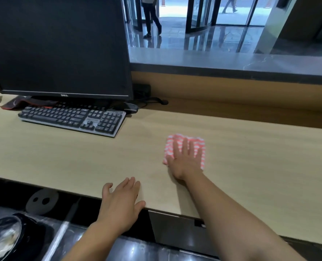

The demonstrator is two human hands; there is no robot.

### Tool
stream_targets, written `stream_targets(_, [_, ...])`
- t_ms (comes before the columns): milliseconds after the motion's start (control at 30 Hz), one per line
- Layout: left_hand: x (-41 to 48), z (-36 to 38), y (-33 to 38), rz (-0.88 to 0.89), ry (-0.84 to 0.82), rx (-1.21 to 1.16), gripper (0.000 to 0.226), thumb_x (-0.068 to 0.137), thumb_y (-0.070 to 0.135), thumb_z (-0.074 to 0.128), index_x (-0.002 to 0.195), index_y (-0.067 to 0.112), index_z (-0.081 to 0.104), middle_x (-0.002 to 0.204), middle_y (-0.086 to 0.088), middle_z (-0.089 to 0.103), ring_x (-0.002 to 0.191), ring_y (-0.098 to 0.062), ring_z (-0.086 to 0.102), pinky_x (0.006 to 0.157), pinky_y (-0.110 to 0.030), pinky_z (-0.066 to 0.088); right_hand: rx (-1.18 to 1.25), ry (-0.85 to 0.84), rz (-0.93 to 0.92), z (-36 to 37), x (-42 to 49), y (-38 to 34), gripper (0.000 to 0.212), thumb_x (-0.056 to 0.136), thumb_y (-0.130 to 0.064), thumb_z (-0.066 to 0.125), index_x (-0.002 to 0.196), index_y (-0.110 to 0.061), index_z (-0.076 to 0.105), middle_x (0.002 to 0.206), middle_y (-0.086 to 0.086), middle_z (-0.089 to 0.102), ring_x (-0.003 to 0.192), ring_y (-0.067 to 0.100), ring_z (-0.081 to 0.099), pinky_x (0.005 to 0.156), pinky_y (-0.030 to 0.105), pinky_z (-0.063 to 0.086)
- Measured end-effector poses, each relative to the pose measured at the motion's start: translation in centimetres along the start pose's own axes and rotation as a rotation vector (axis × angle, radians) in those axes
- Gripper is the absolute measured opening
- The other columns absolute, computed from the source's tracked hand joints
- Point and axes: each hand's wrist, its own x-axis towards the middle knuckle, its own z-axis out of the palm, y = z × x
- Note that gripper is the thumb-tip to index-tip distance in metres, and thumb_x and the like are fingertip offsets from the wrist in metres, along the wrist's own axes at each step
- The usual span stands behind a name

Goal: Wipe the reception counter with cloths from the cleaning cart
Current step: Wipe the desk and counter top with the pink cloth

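A folded pink-and-white striped cloth [197,143] lies flat on the light wooden reception counter [81,157], right of the middle. My right hand [184,159] presses down on the cloth with straight, spread fingers and covers most of it. My left hand [121,202] rests flat on the counter's near edge, fingers straight, thumb over the edge, holding nothing. The cleaning cart is not in view.
A dark monitor [58,46] and a black keyboard [71,119] stand on the counter's left. Cables and a small black box [142,90] sit behind them. A raised stone ledge [231,63] runs along the back. A bin [3,236] stands below left.
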Motion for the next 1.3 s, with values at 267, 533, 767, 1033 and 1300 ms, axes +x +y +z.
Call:
stream_targets(267, [-1.8,-0.5,-1.3,0.004,-0.028,0.021,0.037,0.084,0.035,0.060,0.120,0.032,0.056,0.120,0.019,0.061,0.124,-0.008,0.053,0.094,-0.040,0.013,-0.146,-0.065,-0.347,3.7,-2.9,-8.9,0.063,0.101,-0.055,0.014,0.153,-0.033,-0.015,0.157,0.003,-0.030,0.143,0.023,-0.032,0.112,0.052,-0.023])
stream_targets(533, [-1.9,-0.5,-0.6,-0.029,-0.063,0.041,0.033,0.096,0.028,0.039,0.128,0.030,0.046,0.147,0.015,0.039,0.142,-0.006,0.027,0.103,-0.041,0.005,-0.047,0.017,-0.148,1.5,-2.9,0.7,0.062,0.100,-0.056,0.015,0.153,-0.037,-0.012,0.159,-0.001,-0.025,0.146,0.020,-0.025,0.117,0.049,-0.017])
stream_targets(767, [-1.5,-0.9,-0.3,-0.047,-0.126,0.093,0.025,0.094,0.025,0.038,0.116,0.029,0.049,0.132,0.015,0.048,0.137,-0.006,0.035,0.105,-0.043,0.009,-0.005,0.078,0.115,-0.1,-4.4,10.9,0.061,0.101,-0.056,0.013,0.153,-0.036,-0.013,0.161,0.002,-0.020,0.148,0.023,-0.019,0.119,0.048,-0.012])
stream_targets(1033, [-2.6,-0.7,-0.4,-0.019,-0.106,0.061,0.048,0.095,0.025,0.040,0.142,0.026,0.031,0.156,0.010,0.024,0.145,-0.006,0.018,0.112,-0.043,0.007,0.059,0.023,0.276,0.4,-5.2,7.7,0.063,0.102,-0.051,0.011,0.153,-0.027,-0.019,0.157,0.010,-0.029,0.145,0.030,-0.028,0.116,0.054,-0.015])
stream_targets(1300, [-5.6,1.3,-2.6,-0.027,-0.023,0.020,0.075,0.030,0.015,0.087,0.104,0.014,0.074,0.109,-0.001,0.072,0.100,-0.015,0.070,0.074,-0.050,0.054,-0.015,0.010,-0.161,5.1,-6.3,-8.2,0.064,0.102,-0.051,0.014,0.153,-0.028,-0.016,0.157,0.007,-0.029,0.143,0.029,-0.032,0.111,0.055,-0.023])
